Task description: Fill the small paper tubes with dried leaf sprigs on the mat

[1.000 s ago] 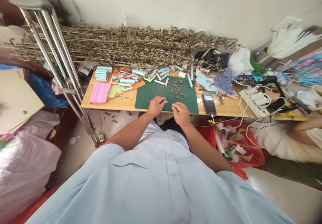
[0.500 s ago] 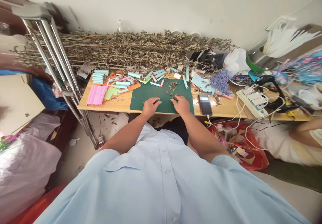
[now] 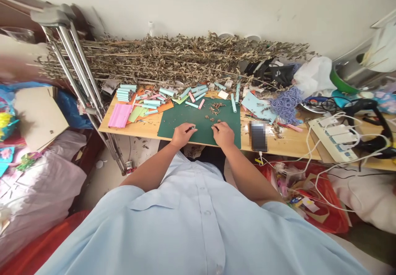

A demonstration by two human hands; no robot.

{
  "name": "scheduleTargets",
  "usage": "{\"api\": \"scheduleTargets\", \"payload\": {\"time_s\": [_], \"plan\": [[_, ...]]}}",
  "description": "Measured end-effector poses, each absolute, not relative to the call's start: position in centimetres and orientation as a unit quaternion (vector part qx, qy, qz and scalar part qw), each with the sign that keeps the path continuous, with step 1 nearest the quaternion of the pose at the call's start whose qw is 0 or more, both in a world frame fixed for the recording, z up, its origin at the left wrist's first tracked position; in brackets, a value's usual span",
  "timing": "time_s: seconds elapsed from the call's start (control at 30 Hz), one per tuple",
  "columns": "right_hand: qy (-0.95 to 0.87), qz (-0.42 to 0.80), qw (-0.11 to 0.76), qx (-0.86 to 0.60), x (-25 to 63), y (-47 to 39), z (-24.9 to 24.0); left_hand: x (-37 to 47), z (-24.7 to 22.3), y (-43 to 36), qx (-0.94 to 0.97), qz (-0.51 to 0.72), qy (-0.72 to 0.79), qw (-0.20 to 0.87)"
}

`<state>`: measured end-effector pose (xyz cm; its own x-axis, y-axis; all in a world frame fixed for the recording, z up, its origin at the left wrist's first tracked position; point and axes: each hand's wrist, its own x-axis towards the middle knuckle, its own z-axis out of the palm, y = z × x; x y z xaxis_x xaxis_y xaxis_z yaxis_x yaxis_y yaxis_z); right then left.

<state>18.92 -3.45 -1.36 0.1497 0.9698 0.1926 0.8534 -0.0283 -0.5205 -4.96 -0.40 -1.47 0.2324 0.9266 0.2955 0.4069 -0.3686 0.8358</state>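
My left hand (image 3: 183, 135) is closed over the front left part of the green mat (image 3: 173, 116), its fingers round a small rolled tube (image 3: 193, 127) whose end shows. My right hand (image 3: 224, 135) is apart from it on the right, thumb and fingers pinched together; anything between them is too small to name. Just beyond the right fingers lie dried bits (image 3: 207, 117), and a loose pile of dried leaves (image 3: 216, 107) sits farther back. Blue paper rolls (image 3: 233, 102) and a pink roll (image 3: 201, 104) lie along the mat's back edge.
Dried stalks (image 3: 173, 60) span the back of the table (image 3: 107, 126). Stacked pink rolls (image 3: 119, 115) are at left, near metal crutches (image 3: 74, 56). On the right are a phone (image 3: 259, 137), purple cord (image 3: 287, 105) and a power strip (image 3: 334, 139) with trailing cables.
The camera view has shifted, showing more at the left. Both hands stay over the mat in nearly the same pose, with the right fingers slightly more gathered.
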Motion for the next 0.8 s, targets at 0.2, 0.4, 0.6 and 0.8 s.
{"api": "scheduleTargets", "payload": {"time_s": [0.2,0.4,0.6,0.8], "plan": [[-0.652,0.112,0.296,-0.689,19.5,-3.7,-1.9,-4.9,-0.9,-0.5,0.711,0.409,0.475,0.318],[-0.616,0.138,0.402,-0.664,20.0,-4.4,-2.1,-4.8,-0.6,-0.7,0.702,0.408,0.488,0.321],[-0.531,0.232,0.503,-0.642,20.3,-5.3,-1.9,-4.5,-1.1,-0.5,0.691,0.415,0.496,0.322],[-0.435,0.393,0.55,-0.595,20.0,-5.6,-1.2,-4.5,-1.4,-0.4,0.688,0.414,0.502,0.32]]}}
